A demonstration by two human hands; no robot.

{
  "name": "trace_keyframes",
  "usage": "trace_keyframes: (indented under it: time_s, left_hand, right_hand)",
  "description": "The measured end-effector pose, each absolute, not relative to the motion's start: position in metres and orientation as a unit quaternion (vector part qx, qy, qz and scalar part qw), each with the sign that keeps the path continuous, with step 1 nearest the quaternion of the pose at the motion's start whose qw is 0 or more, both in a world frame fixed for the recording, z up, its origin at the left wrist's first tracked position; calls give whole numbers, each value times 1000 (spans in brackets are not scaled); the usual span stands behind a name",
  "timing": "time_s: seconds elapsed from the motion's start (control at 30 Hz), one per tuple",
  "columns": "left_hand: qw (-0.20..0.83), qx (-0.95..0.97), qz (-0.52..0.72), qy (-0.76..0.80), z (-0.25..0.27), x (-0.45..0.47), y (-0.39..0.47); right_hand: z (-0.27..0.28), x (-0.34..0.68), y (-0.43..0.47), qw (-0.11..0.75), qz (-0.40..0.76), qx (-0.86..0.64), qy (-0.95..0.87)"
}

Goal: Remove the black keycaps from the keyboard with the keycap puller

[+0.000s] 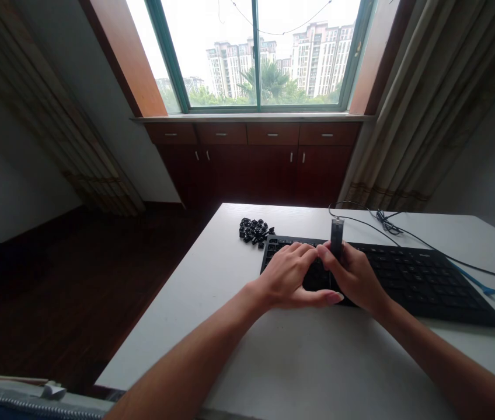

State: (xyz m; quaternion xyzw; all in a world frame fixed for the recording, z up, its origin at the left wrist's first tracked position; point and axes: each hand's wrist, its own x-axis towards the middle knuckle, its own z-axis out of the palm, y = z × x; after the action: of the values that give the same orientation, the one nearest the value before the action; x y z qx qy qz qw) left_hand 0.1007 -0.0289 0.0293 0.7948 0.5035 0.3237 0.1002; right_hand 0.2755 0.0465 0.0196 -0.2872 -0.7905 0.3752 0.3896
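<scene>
A black keyboard [409, 274] lies on the white table, partly covered by both hands. My left hand [289, 274] rests palm down on its left part, thumb stretched out along the front edge and fingers extended. Just beside it, my right hand [355, 274] is closed around a small tool with a dark, see-through handle [337, 233]. The handle stands nearly upright, and a thin line shows below it against the keys; the working end is hidden. Beyond the keyboard's left corner sits a heap of small black keycaps [255, 232].
A black cable [387, 221] is bunched behind the keyboard and runs to the right. A blue strip-like thing [477, 281] lies at the keyboard's right rear edge. The white table [195, 291] ends at the left above a dark floor. Cabinets [251, 169] stand under the window.
</scene>
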Motion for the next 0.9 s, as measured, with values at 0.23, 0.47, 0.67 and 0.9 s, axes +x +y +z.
trace_keyframes:
  time_s: [0.23, 0.47, 0.67, 0.9]
  left_hand:
    - [61, 838, 266, 473, 27, 81, -22]
    - [75, 825, 282, 484, 27, 87, -24]
    - [101, 794, 318, 509, 20, 102, -26]
    - [38, 819, 272, 504, 8, 120, -25]
  right_hand:
    - [25, 291, 68, 202, 274, -194, -920]
    - [32, 291, 66, 230, 346, -181, -892]
    - [27, 276, 48, 291, 361, -207, -861]
    - [8, 273, 39, 376, 276, -268, -843]
